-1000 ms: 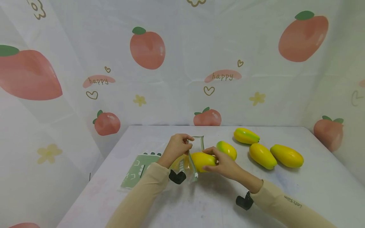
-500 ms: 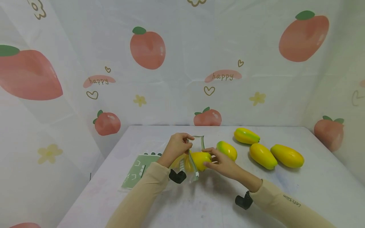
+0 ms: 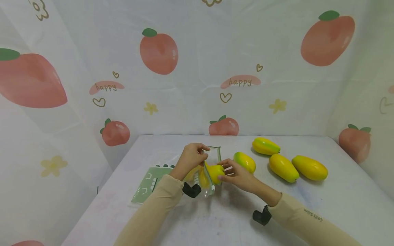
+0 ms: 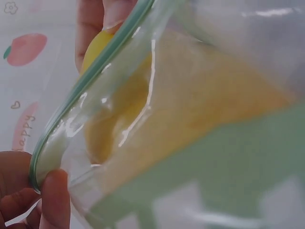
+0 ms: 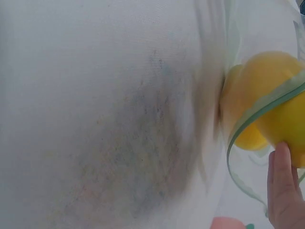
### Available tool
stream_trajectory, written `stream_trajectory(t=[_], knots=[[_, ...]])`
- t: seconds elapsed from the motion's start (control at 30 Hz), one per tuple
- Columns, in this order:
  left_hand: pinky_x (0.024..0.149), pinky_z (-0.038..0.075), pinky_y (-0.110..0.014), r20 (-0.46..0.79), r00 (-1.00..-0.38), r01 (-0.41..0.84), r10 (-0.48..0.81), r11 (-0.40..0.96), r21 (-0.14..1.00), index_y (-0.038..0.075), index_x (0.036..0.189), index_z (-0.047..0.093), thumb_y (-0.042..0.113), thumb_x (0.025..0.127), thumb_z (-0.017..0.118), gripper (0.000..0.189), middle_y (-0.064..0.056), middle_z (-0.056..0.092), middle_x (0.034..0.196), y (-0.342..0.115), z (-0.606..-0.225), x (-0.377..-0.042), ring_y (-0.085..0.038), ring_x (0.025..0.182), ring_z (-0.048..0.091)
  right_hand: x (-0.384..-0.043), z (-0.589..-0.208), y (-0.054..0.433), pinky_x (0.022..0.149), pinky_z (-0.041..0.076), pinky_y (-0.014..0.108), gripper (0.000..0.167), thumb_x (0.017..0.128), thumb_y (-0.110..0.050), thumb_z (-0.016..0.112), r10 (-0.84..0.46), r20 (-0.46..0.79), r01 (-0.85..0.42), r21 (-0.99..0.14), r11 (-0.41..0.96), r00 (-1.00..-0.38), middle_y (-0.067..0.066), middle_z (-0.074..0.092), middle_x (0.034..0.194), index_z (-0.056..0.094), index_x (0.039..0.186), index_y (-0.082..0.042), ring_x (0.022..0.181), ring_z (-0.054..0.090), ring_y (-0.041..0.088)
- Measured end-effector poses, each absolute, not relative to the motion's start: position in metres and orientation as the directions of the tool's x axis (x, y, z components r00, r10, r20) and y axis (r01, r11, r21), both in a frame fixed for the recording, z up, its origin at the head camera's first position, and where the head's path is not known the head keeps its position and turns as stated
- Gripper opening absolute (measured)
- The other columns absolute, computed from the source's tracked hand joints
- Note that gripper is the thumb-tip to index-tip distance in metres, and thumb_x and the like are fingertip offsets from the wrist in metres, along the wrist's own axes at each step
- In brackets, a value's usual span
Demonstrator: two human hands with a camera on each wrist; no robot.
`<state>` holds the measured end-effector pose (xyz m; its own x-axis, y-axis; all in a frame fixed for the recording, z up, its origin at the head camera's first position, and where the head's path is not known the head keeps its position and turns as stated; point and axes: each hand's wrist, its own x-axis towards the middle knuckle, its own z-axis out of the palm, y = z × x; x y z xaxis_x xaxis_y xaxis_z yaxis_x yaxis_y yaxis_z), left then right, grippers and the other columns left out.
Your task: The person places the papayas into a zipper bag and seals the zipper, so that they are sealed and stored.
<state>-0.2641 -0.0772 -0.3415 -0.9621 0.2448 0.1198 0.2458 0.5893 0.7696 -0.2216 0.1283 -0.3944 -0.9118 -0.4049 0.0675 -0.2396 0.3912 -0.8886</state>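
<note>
My left hand pinches the green zip edge of a clear zip bag between thumb and fingers, keeping its mouth spread. At that mouth, my right hand holds the end of a yellow papaya with thumb and fingertips. Most of this papaya is within the bag; its near end sticks out past the zip. In the right wrist view, straight fingers lie against the papaya, and a second yellow papaya shows behind it inside the bag. The left wrist view shows yellow fruit through the plastic.
Several loose papayas lie to the right: one just behind the right hand, others farther back. A green printed bag panel with white shapes lies left on the white table. A fruit-patterned cloth hangs behind.
The right hand has pushed the papaya leftward, deeper into the bag, and its grip has slid back to the fruit's end. The left hand has stayed at the zip edge.
</note>
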Motion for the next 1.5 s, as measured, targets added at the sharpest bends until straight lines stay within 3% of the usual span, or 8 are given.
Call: stream_trajectory(t=[0.33, 0.93, 1.13, 1.5], knots=[[0.053, 0.056, -0.025, 0.135, -0.958, 0.261, 0.254, 0.573, 0.777, 0.006, 0.105, 0.072, 0.004, 0.086, 0.064, 0.022, -0.006, 0.054, 0.070, -0.078, -0.341, -0.264, -0.012, 0.049, 0.061, -0.224, -0.396, 0.125, 0.088, 0.056, 0.041, 0.039, 0.089, -0.021, 0.070, -0.446, 0.113, -0.302, -0.874, 0.380, -0.888, 0.018, 0.061, 0.121, 0.054, 0.120, -0.004, 0.102, 0.064, 0.028], [0.055, 0.057, -0.025, 0.121, -0.961, 0.246, 0.249, 0.563, 0.789, 0.006, 0.105, 0.072, 0.005, 0.087, 0.064, 0.020, -0.007, 0.054, 0.072, -0.078, -0.340, -0.265, -0.013, 0.051, 0.064, -0.230, -0.393, 0.117, 0.081, 0.057, 0.033, 0.018, 0.091, -0.012, 0.065, -0.459, 0.029, -0.277, -0.831, 0.483, -0.888, 0.006, 0.068, 0.102, 0.069, 0.109, -0.007, 0.088, 0.065, 0.018], [0.054, 0.057, -0.025, 0.133, -0.958, 0.258, 0.254, 0.565, 0.783, 0.006, 0.105, 0.072, 0.004, 0.086, 0.064, 0.021, -0.007, 0.055, 0.072, -0.079, -0.340, -0.265, -0.013, 0.051, 0.064, -0.230, -0.393, 0.117, 0.082, 0.057, 0.033, 0.019, 0.091, -0.011, 0.066, -0.468, 0.010, -0.271, -0.826, 0.494, -0.884, 0.006, 0.068, 0.103, 0.069, 0.109, -0.006, 0.090, 0.066, 0.018], [0.055, 0.057, -0.025, 0.133, -0.958, 0.258, 0.254, 0.557, 0.789, 0.006, 0.105, 0.072, 0.004, 0.087, 0.065, 0.020, -0.007, 0.055, 0.071, -0.080, -0.339, -0.263, -0.013, 0.051, 0.063, -0.231, -0.387, 0.129, 0.087, 0.056, 0.039, 0.026, 0.094, -0.013, 0.063, -0.473, 0.087, -0.328, -0.827, 0.456, -0.877, 0.019, 0.065, 0.115, 0.064, 0.116, 0.000, 0.099, 0.064, 0.026]])
